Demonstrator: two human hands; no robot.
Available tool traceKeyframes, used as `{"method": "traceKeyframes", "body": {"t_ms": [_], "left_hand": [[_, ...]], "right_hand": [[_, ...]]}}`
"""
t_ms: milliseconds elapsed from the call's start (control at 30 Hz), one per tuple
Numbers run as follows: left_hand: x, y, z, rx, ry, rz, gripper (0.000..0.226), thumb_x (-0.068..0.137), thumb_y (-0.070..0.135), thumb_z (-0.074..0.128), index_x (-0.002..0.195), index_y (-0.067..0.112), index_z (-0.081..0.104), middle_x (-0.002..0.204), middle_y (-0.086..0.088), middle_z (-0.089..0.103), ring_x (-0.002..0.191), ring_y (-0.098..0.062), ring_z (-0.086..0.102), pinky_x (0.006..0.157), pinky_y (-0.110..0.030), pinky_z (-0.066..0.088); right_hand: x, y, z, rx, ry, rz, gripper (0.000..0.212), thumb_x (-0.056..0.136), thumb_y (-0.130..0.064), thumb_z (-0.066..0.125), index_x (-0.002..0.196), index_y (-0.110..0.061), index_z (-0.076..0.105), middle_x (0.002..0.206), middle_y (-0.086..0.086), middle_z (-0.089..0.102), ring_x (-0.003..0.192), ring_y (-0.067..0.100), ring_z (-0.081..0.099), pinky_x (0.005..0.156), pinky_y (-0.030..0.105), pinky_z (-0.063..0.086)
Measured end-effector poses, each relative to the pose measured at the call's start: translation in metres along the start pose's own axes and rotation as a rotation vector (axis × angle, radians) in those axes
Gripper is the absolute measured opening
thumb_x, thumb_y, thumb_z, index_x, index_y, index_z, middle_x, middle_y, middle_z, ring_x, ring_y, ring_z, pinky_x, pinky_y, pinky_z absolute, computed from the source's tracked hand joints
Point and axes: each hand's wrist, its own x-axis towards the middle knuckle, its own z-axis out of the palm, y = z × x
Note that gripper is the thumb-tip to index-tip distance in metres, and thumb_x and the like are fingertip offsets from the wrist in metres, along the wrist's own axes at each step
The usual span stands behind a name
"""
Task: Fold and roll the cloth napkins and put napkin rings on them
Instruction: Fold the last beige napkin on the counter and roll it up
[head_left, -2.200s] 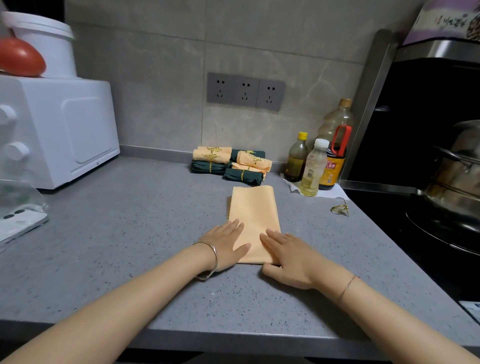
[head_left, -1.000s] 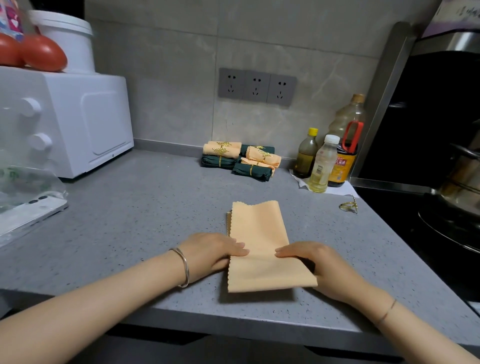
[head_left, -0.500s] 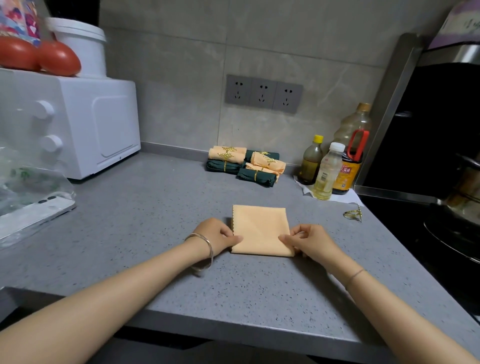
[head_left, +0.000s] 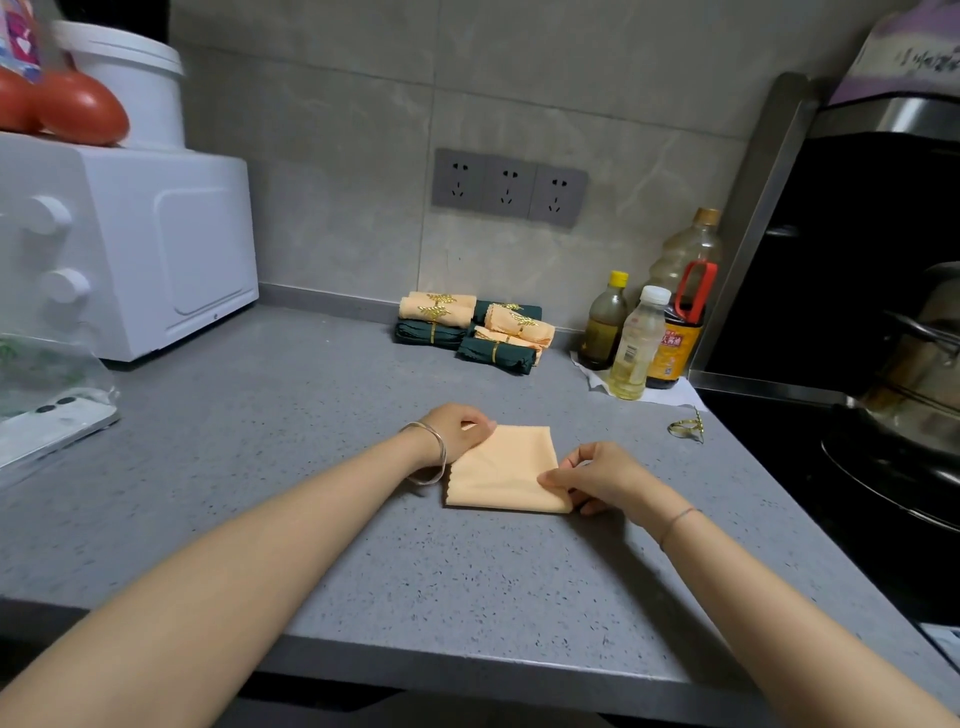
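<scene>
Head view shows our speckled grey stone countertop (head_left: 260, 467), and on it, mid-counter, the folded peach cloth napkin (head_left: 501, 470). Beyond the napkin, by the wall, sits the pile of rolled peach and green napkins (head_left: 472, 332). Our left hand (head_left: 457, 428) pinches the napkin's far left corner; our right hand (head_left: 597, 478) grips its near right edge. The small gold leaf-shaped napkin ring (head_left: 687, 428) lies right of the napkin. If we roll unevenly, the layers may skew and the roll may be too loose to hold the ring.
</scene>
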Motion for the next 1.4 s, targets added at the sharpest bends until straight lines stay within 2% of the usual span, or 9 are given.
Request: {"method": "traceKeyframes", "body": {"t_ms": [233, 300, 400, 500, 667, 833, 1100, 1267, 1400], "left_hand": [[0.001, -0.008, 0.006, -0.062, 0.012, 0.08, 0.026, 0.091, 0.031, 0.059, 0.107, 0.013, 0.07, 0.108, 0.004, 0.066, 0.098, -0.009, 0.056, 0.086, -0.019, 0.04], [0.0, -0.01, 0.009, -0.071, 0.017, 0.094, 0.023, 0.089, 0.028, 0.062, 0.103, 0.012, 0.071, 0.106, 0.003, 0.067, 0.096, -0.009, 0.058, 0.086, -0.02, 0.042], [0.004, -0.011, 0.013, -0.083, 0.029, 0.092, 0.02, 0.087, 0.026, 0.065, 0.099, 0.012, 0.073, 0.106, -0.003, 0.07, 0.096, -0.012, 0.061, 0.089, -0.023, 0.046], [0.006, -0.007, 0.014, -0.055, -0.001, 0.076, 0.022, 0.087, 0.026, 0.066, 0.103, 0.012, 0.073, 0.108, -0.003, 0.07, 0.094, -0.01, 0.06, 0.086, -0.022, 0.045], [0.006, 0.004, 0.012, 0.171, -0.015, 0.027, 0.028, 0.091, 0.03, 0.059, 0.116, 0.02, 0.067, 0.123, 0.001, 0.063, 0.117, -0.017, 0.054, 0.1, -0.028, 0.04], [-0.029, 0.026, 0.021, 0.728, -0.128, 0.085, 0.056, 0.1, 0.041, 0.029, 0.15, 0.018, 0.018, 0.158, -0.003, 0.015, 0.145, -0.023, 0.01, 0.118, -0.038, 0.009], [-0.076, 0.002, 0.036, 0.708, -0.197, 0.131, 0.062, 0.1, 0.048, 0.014, 0.151, 0.018, -0.004, 0.158, -0.001, -0.013, 0.145, -0.019, -0.014, 0.118, -0.034, -0.008], [-0.076, 0.004, 0.033, 0.703, -0.226, 0.124, 0.062, 0.1, 0.048, 0.015, 0.151, 0.017, -0.004, 0.158, -0.002, -0.013, 0.145, -0.02, -0.013, 0.118, -0.035, -0.009], [-0.076, 0.005, 0.035, 0.681, -0.21, 0.106, 0.062, 0.1, 0.046, 0.014, 0.151, 0.016, -0.005, 0.158, -0.003, -0.014, 0.145, -0.021, -0.014, 0.118, -0.036, -0.008]], "right_hand": [[-0.014, 0.003, -0.002, 0.05, -0.026, -0.045, 0.026, 0.079, -0.02, 0.075, 0.086, -0.011, 0.052, 0.079, 0.008, 0.06, 0.06, 0.013, 0.058, 0.045, 0.021, 0.052], [-0.02, 0.002, 0.0, -0.128, 0.018, -0.095, 0.033, 0.079, -0.03, 0.074, 0.095, -0.012, 0.051, 0.085, 0.005, 0.062, 0.064, 0.014, 0.059, 0.049, 0.024, 0.054], [-0.018, 0.0, 0.011, -0.685, 0.212, -0.335, 0.054, 0.084, -0.049, 0.061, 0.126, -0.022, 0.043, 0.127, 0.0, 0.051, 0.107, 0.019, 0.056, 0.087, 0.035, 0.05], [-0.009, 0.0, 0.024, -0.808, 0.117, -0.487, 0.06, 0.098, -0.046, 0.037, 0.149, -0.02, 0.021, 0.159, -0.001, 0.013, 0.145, 0.018, 0.012, 0.117, 0.037, 0.011], [0.002, 0.017, 0.036, -0.744, -0.016, -0.411, 0.056, 0.102, -0.042, 0.021, 0.152, -0.019, 0.009, 0.16, -0.004, 0.003, 0.146, 0.012, -0.003, 0.117, 0.032, -0.001], [0.002, 0.018, 0.037, -0.703, 0.007, -0.43, 0.054, 0.103, -0.04, 0.021, 0.152, -0.019, 0.011, 0.16, -0.004, 0.006, 0.146, 0.011, 0.0, 0.117, 0.03, -0.002], [-0.035, 0.035, 0.048, -0.707, 0.019, -0.489, 0.059, 0.101, -0.045, 0.018, 0.152, -0.018, 0.004, 0.159, -0.005, -0.003, 0.145, 0.009, -0.009, 0.115, 0.026, -0.008], [-0.033, 0.042, 0.028, -0.682, -0.039, -0.622, 0.103, 0.07, -0.081, -0.012, 0.151, -0.025, 0.016, 0.158, -0.012, 0.007, 0.144, 0.0, -0.004, 0.113, 0.02, -0.011], [-0.04, 0.045, 0.009, -0.804, -0.048, -0.744, 0.069, 0.088, -0.066, 0.013, 0.149, -0.034, 0.019, 0.154, -0.022, 0.008, 0.141, -0.007, -0.001, 0.111, 0.013, -0.012]]}}
